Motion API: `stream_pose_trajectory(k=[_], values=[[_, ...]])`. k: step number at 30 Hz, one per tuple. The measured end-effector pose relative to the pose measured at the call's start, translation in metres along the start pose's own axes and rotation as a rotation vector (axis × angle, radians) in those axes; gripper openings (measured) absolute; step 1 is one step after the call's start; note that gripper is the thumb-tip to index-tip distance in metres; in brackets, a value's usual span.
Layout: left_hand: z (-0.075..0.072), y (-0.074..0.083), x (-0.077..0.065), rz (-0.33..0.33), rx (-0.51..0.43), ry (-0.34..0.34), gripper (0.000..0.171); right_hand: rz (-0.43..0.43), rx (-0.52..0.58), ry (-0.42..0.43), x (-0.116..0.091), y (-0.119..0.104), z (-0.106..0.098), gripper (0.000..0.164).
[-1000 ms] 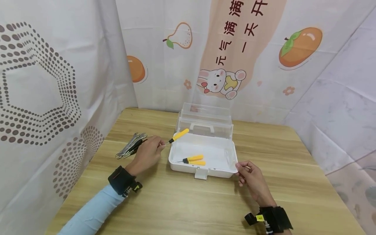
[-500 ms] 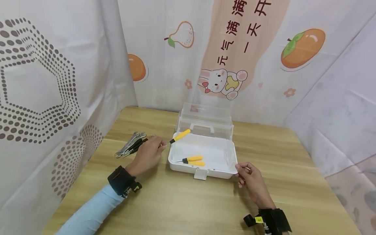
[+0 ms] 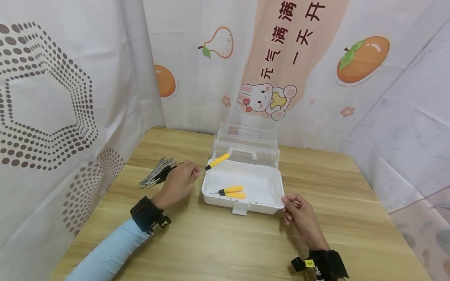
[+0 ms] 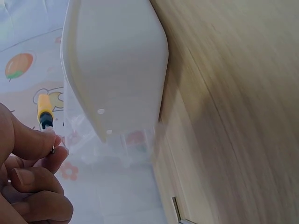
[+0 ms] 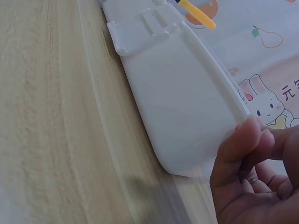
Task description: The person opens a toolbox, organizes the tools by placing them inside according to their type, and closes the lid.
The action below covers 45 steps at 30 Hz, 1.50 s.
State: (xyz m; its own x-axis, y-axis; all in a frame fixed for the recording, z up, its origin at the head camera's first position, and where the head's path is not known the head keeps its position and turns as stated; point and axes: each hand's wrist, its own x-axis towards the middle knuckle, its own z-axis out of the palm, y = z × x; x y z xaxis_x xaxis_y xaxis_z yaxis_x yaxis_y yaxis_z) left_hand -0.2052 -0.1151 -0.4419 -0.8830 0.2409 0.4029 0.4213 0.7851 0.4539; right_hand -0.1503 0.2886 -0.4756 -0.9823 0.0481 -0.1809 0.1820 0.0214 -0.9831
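My left hand (image 3: 178, 180) pinches a yellow-and-black screwdriver (image 3: 218, 160) by its thin metal shaft. The handle (image 4: 45, 107) points up and away, over the left rim of a white plastic toolbox (image 3: 214, 200). Inside the box, near the front wall, lie two more yellow-handled screwdrivers (image 3: 234, 189). The toolbox's clear lid (image 3: 246, 138) is swung back behind it. At the front right corner, my right hand (image 3: 301, 218) pinches the box rim between thumb and finger, as the right wrist view shows on the white wall (image 5: 182, 98).
Left of the box, metal wrenches (image 3: 154, 171) lie beside black-handled tools (image 3: 163, 175), partly behind my left hand. A bent metal rod (image 4: 176, 208) shows low in the left wrist view. The box's latch (image 3: 240, 208) hangs at the front. Curtains stand behind the wooden table (image 3: 225, 246).
The screwdriver in my left hand has shifted very slightly right and up. My right hand has stayed at the box corner.
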Motion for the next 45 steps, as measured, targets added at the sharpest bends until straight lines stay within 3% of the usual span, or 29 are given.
stream_pose_trajectory(k=[35,45], values=[[0.0061,0.0068,0.0055,0.01,0.007,-0.029,0.003,0.028,0.011,0.015,-0.0022,-0.0014,0.0016,0.027],[0.0072,0.0078,0.0057,0.04,-0.036,-0.017,0.004,-0.01,-0.006,-0.006,-0.0025,0.0021,-0.0005,0.028]])
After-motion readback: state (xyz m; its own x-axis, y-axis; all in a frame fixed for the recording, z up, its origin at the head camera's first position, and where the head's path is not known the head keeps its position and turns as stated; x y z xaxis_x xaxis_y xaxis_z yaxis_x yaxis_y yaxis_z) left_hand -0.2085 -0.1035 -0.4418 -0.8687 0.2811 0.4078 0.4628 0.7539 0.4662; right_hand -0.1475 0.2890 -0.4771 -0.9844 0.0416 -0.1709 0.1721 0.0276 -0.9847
